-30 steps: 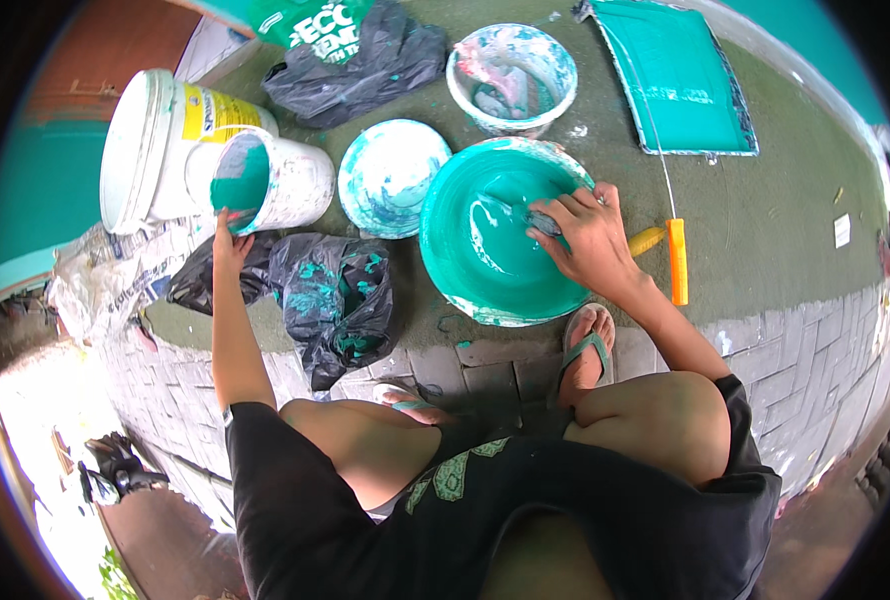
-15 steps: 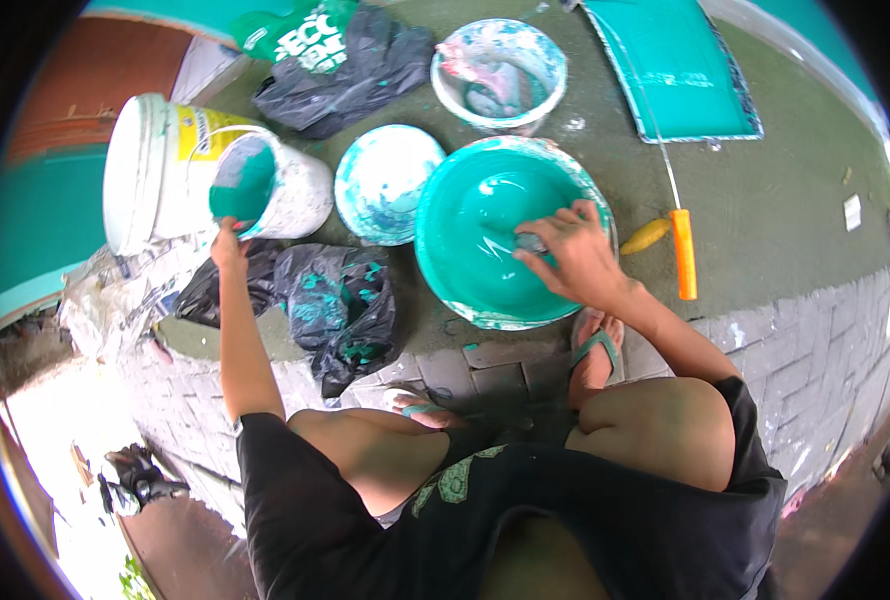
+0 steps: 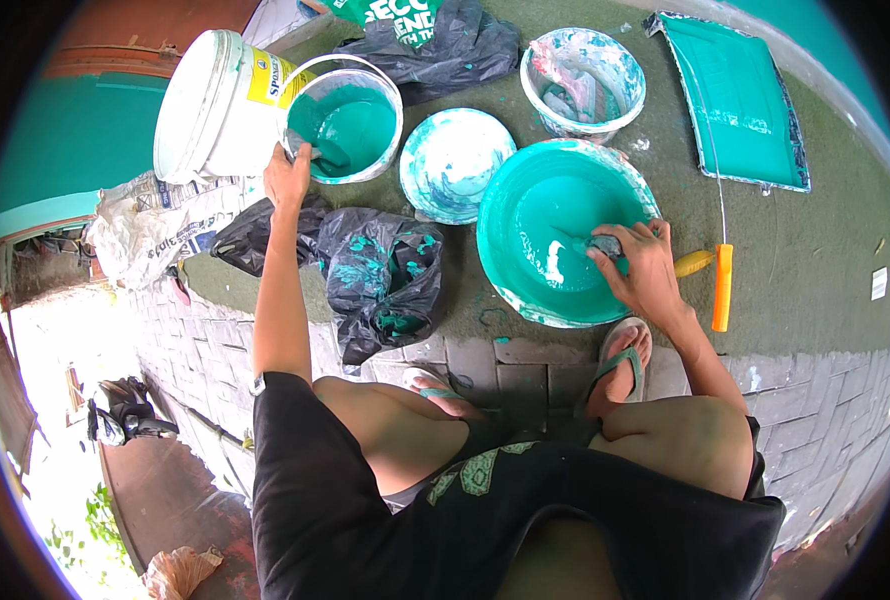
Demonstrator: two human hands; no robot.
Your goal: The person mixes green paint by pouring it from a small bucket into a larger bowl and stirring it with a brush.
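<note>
My left hand [image 3: 288, 178] is closed on the near left rim of a small white bucket [image 3: 393, 145] holding teal paint. The bucket stands nearly upright, its wire handle raised. My right hand [image 3: 650, 275] grips a dark grey, paint-smeared piece [image 3: 606, 246] over a wide basin [image 3: 497, 275] of teal paint. Its lower part reaches the paint and its kind is unclear. Between the two containers lies a paint-smeared white lid [image 3: 455, 165].
A large white pail [image 3: 200, 110] lies on its side at left. Black plastic bags [image 3: 380, 280] sit nearer me. Behind the basin stands a smeared tub [image 3: 605, 125] with a rag. At right are a paint tray [image 3: 740, 105], an orange-handled roller [image 3: 722, 290] and a yellow handle [image 3: 693, 263].
The small bucket has gone from tilted to nearly upright. My right hand has shifted toward the basin's near right side with the grey piece. The whole view has turned slightly.
</note>
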